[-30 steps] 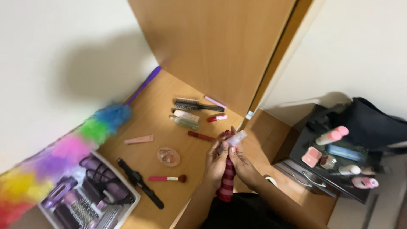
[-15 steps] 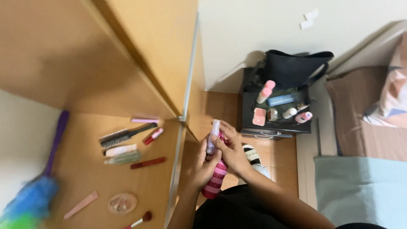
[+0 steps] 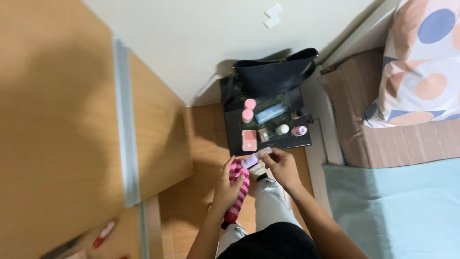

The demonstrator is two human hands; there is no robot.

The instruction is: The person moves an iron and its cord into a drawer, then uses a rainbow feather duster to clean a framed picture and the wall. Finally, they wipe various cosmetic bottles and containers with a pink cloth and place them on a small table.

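Lilac tube pinched at its end by right hand fingers, above knees. Left hand at 9 o'clock, fingers wrapped round pink striped pouch (mouth tilted toward tube, likely to take it). Dark tray of cosmetics at 12 o'clock. Pouch's lower end hidden behind wrist.
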